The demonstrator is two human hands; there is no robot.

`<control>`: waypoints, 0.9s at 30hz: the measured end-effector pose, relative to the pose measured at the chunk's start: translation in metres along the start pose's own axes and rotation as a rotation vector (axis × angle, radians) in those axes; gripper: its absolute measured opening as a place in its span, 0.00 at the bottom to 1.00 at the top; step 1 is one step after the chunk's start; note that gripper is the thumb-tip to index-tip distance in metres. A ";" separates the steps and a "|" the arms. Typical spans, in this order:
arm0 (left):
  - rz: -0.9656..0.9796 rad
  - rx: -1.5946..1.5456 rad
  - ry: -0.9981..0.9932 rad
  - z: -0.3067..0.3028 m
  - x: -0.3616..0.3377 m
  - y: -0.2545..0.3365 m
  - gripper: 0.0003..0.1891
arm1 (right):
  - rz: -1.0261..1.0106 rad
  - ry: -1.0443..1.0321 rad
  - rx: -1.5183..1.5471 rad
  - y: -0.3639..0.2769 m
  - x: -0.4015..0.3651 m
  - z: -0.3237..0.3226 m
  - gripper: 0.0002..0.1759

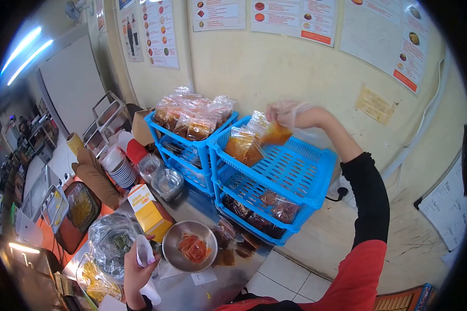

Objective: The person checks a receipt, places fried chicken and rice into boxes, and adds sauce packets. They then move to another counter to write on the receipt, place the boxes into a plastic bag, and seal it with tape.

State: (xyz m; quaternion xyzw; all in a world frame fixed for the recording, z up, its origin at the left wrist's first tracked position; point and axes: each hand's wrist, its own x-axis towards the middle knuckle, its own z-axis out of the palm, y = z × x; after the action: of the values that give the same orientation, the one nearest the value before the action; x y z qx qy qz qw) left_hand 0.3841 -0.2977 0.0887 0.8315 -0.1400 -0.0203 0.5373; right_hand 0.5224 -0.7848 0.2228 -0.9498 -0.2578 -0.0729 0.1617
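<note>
My right hand (288,115), in a clear plastic glove, grips a small zip bag of orange-brown sauce (276,133) over the right-hand blue basket rack (301,173). Several more sauce bags (242,146) stand upright in the left end of its top tier, close beside that bag. Low on the left, my left hand (136,270) is closed around a curled strip of white paper (145,251). A steel bowl (190,245) with orange-red pieces in it sits just right of that hand.
Another blue basket rack (184,150) holds many packed bags. On the steel table are flat brown bags (231,243), a yellow-and-white box (149,211), a plastic-covered container of greens (111,243) and clear round tubs (167,182). A plug (340,193) sits in the wall at right.
</note>
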 end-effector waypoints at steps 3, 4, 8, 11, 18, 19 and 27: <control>-0.040 -0.052 0.036 -0.009 -0.010 -0.007 0.22 | -0.154 0.208 -0.472 0.030 0.027 0.042 0.20; -0.072 -0.067 0.056 -0.010 -0.012 -0.008 0.22 | 0.175 -0.028 -0.457 -0.029 0.036 0.030 0.23; -0.164 -0.095 0.122 -0.016 -0.022 -0.012 0.22 | 0.559 -0.196 -0.348 -0.048 0.047 0.050 0.29; -0.166 -0.099 0.149 -0.019 -0.025 -0.018 0.22 | 0.497 -0.183 -0.326 -0.030 0.061 0.063 0.25; 0.063 -0.118 0.242 -0.006 0.037 0.007 0.11 | -0.062 -0.086 -0.433 -0.067 0.056 -0.007 0.15; 0.145 -0.082 0.268 0.004 0.057 0.022 0.09 | -0.034 -0.064 -0.466 -0.077 0.054 -0.013 0.15; 0.591 -0.063 -0.135 0.112 0.218 0.115 0.18 | 0.070 0.009 -0.354 -0.095 0.026 -0.019 0.14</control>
State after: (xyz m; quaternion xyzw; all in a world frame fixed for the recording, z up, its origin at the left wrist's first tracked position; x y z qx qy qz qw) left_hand 0.5488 -0.4963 0.1702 0.7343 -0.4108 0.0773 0.5348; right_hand 0.4951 -0.7024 0.2722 -0.9714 -0.2072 -0.1156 -0.0047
